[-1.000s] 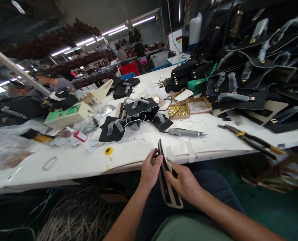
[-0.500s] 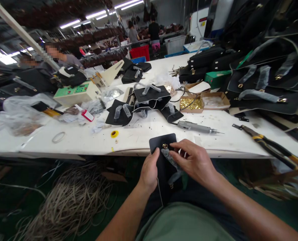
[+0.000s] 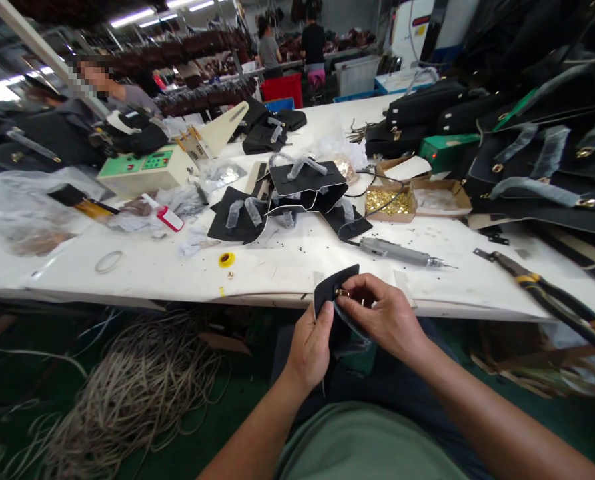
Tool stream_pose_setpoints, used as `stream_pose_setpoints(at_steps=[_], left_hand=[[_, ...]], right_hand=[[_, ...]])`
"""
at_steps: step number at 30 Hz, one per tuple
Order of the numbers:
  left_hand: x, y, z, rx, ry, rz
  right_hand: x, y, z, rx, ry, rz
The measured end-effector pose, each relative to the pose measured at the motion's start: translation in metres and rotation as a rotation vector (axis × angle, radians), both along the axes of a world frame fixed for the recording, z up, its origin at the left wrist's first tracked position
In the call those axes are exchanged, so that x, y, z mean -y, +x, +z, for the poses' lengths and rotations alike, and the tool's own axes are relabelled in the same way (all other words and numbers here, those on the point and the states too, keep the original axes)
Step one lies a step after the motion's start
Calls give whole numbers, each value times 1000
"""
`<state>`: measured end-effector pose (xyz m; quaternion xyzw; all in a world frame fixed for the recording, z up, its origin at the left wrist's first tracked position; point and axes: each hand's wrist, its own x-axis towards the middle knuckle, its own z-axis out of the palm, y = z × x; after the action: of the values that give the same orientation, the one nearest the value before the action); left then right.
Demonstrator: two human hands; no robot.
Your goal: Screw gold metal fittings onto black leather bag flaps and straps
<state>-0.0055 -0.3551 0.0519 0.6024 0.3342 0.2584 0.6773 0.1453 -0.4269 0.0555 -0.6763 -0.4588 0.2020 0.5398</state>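
A black bag panel (image 3: 336, 283) with a pale edge is held at the front edge of the table, tilted toward me. My left hand (image 3: 311, 340) grips its left side, thumb on the face and fingers behind. My right hand (image 3: 381, 312) pinches a small gold metal fitting (image 3: 341, 292) on the panel between thumb and index finger. A plastic-wrapped handle (image 3: 351, 327) hangs below the fitting, partly hidden by the right hand. Just beyond the hands lies a grey electric screwdriver (image 3: 395, 251) on the white table (image 3: 277, 270).
Pliers (image 3: 542, 287) with black-and-yellow handles lie at right. Behind the screwdriver sit a carton of gold fittings (image 3: 390, 202) and several black panels (image 3: 240, 217). A yellow tape roll (image 3: 226, 259) is left of centre. Stacked black bags (image 3: 532, 173) fill the right side. Another person (image 3: 127, 97) is at far left.
The panel has tilted and its top has turned rightward. My right fingers have closed in on the gold fitting, and my left hand has moved slightly right with the panel.
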Motion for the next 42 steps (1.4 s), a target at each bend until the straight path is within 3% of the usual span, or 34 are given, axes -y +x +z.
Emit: stream_pose_setpoints(at_steps=[3,6,12,17,23,30,33,36,38,42], left_hand=[[-4,0,-1,15,-57,-16],[-7,1,-1,61,-179,-31],[-7,7,3,127,-286,-16],[-6,9,7,137,-270,-57],[0,12,3,111,-220,11],[-4,13,5,212,-351,84],[-7,14,11,242,-463,192],[-9,16,17,235,-546,271],[-12,18,21,211,-610,303],[-20,22,26,165,-799,252]], right_hand=[[0,7,-2,230,139,123],[1,17,-2,426,169,218],[-1,33,2,750,227,176],[-4,37,3,836,231,187],[-6,20,4,822,160,53],[2,19,8,547,214,142],[10,23,10,431,247,64],[17,26,6,294,179,-93],[21,25,1,93,40,-140],[26,13,-8,-556,-187,47]])
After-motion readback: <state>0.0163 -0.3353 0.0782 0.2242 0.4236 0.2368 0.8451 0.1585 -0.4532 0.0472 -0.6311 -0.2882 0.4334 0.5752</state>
